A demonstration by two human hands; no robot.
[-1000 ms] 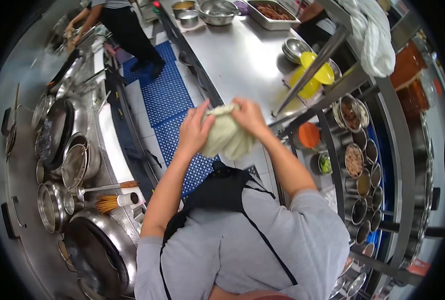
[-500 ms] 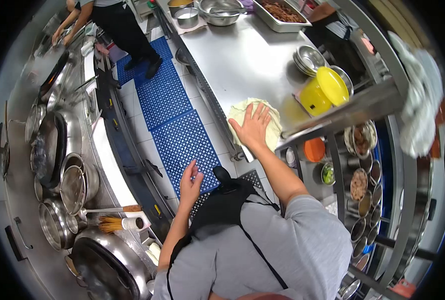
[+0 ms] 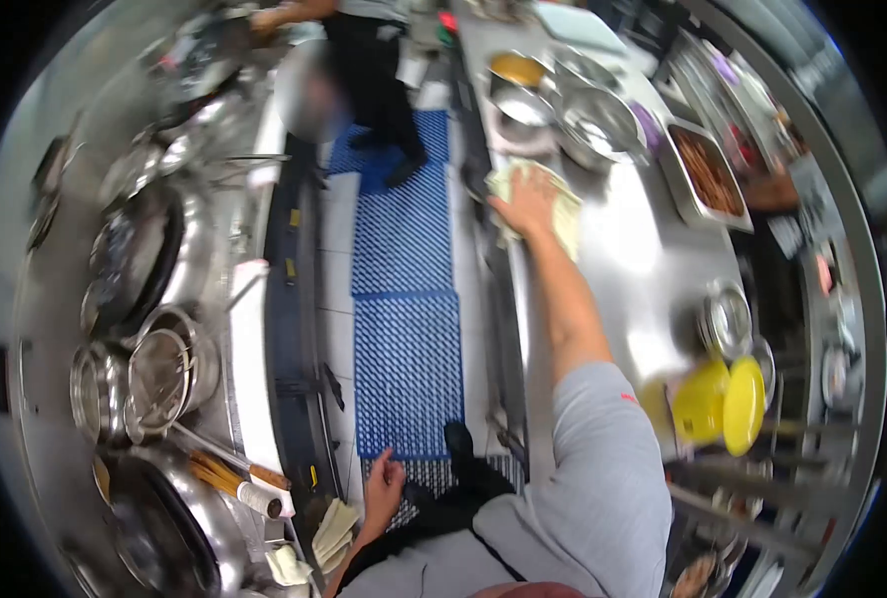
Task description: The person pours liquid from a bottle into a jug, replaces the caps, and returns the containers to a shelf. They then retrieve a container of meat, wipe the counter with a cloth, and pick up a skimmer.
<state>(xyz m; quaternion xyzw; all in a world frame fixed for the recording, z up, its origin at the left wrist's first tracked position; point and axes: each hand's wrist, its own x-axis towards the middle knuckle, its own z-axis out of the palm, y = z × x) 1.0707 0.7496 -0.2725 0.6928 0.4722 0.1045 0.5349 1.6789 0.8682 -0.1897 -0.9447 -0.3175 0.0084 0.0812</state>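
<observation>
My right hand [image 3: 530, 204] presses flat on a pale yellow-green cloth [image 3: 567, 221], with the arm stretched forward. The cloth lies on the left edge of the steel worktable [image 3: 635, 284]. Just beyond it stand a small steel pot [image 3: 525, 105] and a wide metal bowl [image 3: 601, 130]. Low over the floor, my left hand [image 3: 384, 486] hangs beside my apron, its fingers loosely bent and apart, with nothing in it. A blue perforated mat [image 3: 407, 369] lies beneath that hand.
A yellow container [image 3: 701, 401] and stacked metal bowls [image 3: 728, 317] stand on the table's right. A tray of brown food [image 3: 705, 174] sits farther back. Stoves with a black wok [image 3: 145, 254] and strainers [image 3: 159, 379] line the left. A person [image 3: 369, 80] stands in the aisle ahead.
My right hand has slid forward along the table edge, taking the cloth with it. The view has turned and moved up the aisle. My left hand stays low and empty.
</observation>
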